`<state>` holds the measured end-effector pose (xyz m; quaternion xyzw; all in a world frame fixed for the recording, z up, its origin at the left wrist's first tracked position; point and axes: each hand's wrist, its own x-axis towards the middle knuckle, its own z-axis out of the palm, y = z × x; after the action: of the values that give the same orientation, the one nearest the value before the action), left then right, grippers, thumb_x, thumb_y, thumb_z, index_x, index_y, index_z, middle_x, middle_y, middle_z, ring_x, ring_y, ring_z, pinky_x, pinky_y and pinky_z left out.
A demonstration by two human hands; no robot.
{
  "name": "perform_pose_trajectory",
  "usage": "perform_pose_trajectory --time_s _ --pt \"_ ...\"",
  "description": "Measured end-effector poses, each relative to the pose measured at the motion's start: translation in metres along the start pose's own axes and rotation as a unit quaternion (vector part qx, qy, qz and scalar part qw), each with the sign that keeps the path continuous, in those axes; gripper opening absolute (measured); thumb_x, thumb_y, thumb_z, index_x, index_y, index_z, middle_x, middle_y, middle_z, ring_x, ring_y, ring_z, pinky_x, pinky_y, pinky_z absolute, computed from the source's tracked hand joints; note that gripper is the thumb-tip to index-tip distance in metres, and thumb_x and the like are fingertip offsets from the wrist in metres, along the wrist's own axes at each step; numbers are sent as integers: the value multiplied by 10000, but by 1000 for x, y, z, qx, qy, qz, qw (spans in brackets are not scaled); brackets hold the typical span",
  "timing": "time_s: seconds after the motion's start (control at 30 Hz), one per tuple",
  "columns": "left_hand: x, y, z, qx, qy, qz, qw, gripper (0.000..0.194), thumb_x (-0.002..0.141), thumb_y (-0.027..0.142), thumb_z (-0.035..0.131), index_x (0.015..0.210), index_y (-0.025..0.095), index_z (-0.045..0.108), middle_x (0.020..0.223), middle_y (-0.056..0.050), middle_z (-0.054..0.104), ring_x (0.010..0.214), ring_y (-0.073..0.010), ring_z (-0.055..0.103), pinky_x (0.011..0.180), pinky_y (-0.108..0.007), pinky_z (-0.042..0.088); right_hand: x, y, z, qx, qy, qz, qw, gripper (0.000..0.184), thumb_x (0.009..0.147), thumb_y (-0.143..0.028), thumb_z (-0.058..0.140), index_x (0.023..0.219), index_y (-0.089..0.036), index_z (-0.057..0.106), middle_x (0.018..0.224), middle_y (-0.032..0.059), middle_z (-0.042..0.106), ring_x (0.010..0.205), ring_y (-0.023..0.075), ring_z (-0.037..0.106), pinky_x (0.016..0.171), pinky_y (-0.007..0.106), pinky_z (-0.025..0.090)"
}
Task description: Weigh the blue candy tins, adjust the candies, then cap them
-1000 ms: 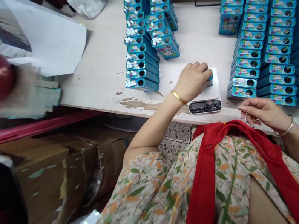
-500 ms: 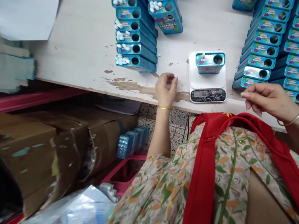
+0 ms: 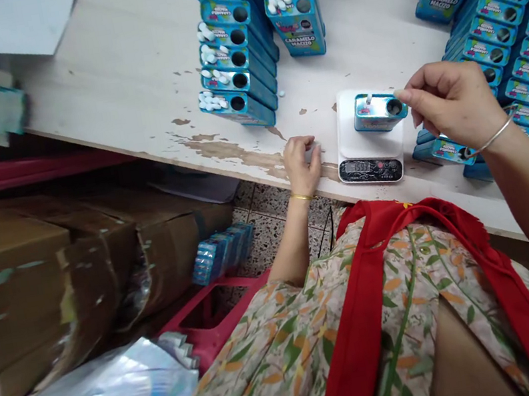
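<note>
A blue tin (image 3: 379, 112) with a round hole in its top stands upright on a small white kitchen scale (image 3: 347, 143), whose display shows a reading. A small white piece lies on the tin's top. My right hand (image 3: 464, 102), a bangle on its wrist, is closed in a pinch with its thumb tip at the tin's right top corner; what the fingertips hold is hidden. Left of the scale, my left hand (image 3: 302, 166) rests at the table's edge, its fingers loosely curled and the thumb apart from them. I see nothing held in it.
Blue tins topped with white candies (image 3: 214, 100) stand in rows at the back left. Many more tins (image 3: 513, 45) fill the right side. Paper (image 3: 6, 21) lies on the worn white table (image 3: 121, 66). Cardboard boxes (image 3: 20, 286) and a pink stool (image 3: 239, 290) stand below left.
My right hand has moved up and left from the row of tins to the tin on the scale. The scale's reading has changed. My left hand has stayed near the table's edge.
</note>
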<state>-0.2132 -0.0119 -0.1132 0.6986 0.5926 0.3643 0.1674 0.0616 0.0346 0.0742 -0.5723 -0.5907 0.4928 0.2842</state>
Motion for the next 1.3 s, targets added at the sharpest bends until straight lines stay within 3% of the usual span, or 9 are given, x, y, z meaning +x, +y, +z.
perform_pose_trajectory --time_s 0.17,0.27,0.37,0.5,0.63,0.73,0.9,1.1,1.3 --pt "17 33 -14 -67 28 24 997 281 1004 453 456 1115 217 562 996 -75 636 894 -186 607 812 -365 535 0 -7 2 3 -4 42 999 328 865 -438 743 748 -168 598 575 2 562 482 65 441 445 212 314" --pt "43 58 -21 -87 -16 76 993 525 934 624 518 1307 256 480 1203 -108 621 1080 -229 597 878 -399 527 -17 -4 9 122 -29 110 986 357 863 -505 715 738 -199 579 605 5 599 430 64 437 391 215 275" --pt "68 70 -11 -90 -118 114 982 866 808 775 583 1457 262 327 1394 -140 543 1251 -275 535 976 -434 494 -37 10 27 310 -81 210 924 349 807 -485 750 753 -182 584 677 22 641 453 81 509 383 199 288" --pt "87 72 8 -102 -194 174 960 561 930 609 529 1345 237 464 1287 -102 635 1173 -233 596 1000 -412 472 -50 33 55 485 -39 316 814 247 902 -387 594 871 -144 627 770 63 672 609 111 605 497 198 445" --pt "95 85 -5 3 -185 292 938 297 970 374 519 1248 275 556 1210 -52 678 1092 -225 613 973 -429 438 -43 40 70 600 96 319 727 318 991 -297 325 882 -143 581 706 52 634 588 121 579 499 210 457" --pt "96 101 -30 62 -116 398 908 250 984 251 537 1220 326 571 1208 -4 690 1091 -198 625 975 -410 405 -36 37 74 653 121 299 685 298 988 -260 292 851 -166 540 613 14 561 525 128 525 425 206 390" --pt "91 109 -55 57 -17 496 866 298 936 214 661 1172 382 597 1169 62 715 1036 -151 658 859 -341 378 -30 28 81 683 85 275 671 220 950 -200 366 797 -187 523 544 -33 472 439 106 444 405 200 352" --pt "79 87 -47 51 -46 426 902 301 934 210 639 1165 400 609 1116 50 716 1038 -171 656 947 -374 357 -24 18 80 671 82 313 667 302 981 -194 323 714 -181 464 491 -49 423 384 77 379 370 179 317" --pt "71 72 -29 22 -37 336 941 229 931 297 591 1158 310 612 1114 -38 690 1022 -230 618 915 -429 374 -25 23 77 637 83 309 701 307 1010 -208 302 804 -156 524 583 -13 554 448 94 501 351 174 307"
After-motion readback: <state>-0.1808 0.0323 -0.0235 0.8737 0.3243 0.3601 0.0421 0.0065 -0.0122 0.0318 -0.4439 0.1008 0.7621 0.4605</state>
